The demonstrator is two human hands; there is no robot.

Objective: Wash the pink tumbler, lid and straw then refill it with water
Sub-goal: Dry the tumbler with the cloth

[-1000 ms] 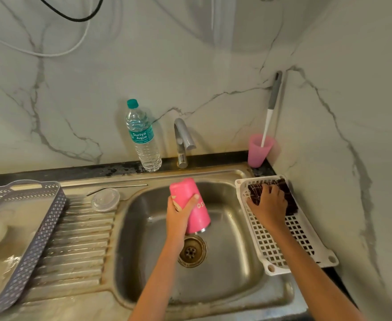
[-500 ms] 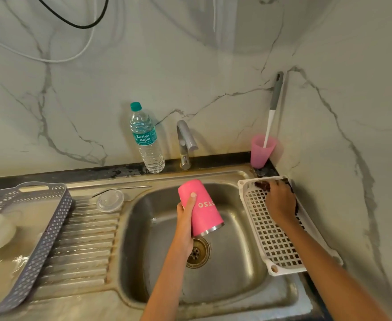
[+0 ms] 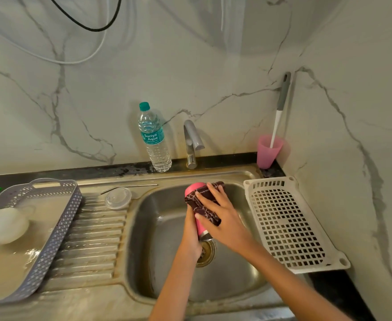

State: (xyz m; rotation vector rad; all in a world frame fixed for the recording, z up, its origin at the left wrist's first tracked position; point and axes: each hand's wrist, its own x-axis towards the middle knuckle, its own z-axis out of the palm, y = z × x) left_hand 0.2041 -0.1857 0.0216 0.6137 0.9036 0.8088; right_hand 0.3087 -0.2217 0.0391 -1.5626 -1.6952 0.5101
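The pink tumbler (image 3: 191, 188) is held tilted over the sink (image 3: 167, 262), its mouth pointing down toward the drain. The left hand (image 3: 191, 237) grips it from the left, fingers wrapped round the body; the right hand (image 3: 218, 212) presses a dark cloth (image 3: 202, 208) against it. The clear lid (image 3: 118, 197) and metal straw (image 3: 130, 187) lie on the drainboard to the left.

Water bottle (image 3: 154, 140) stands left of tap (image 3: 192, 144); white rack (image 3: 290, 223) sits right.
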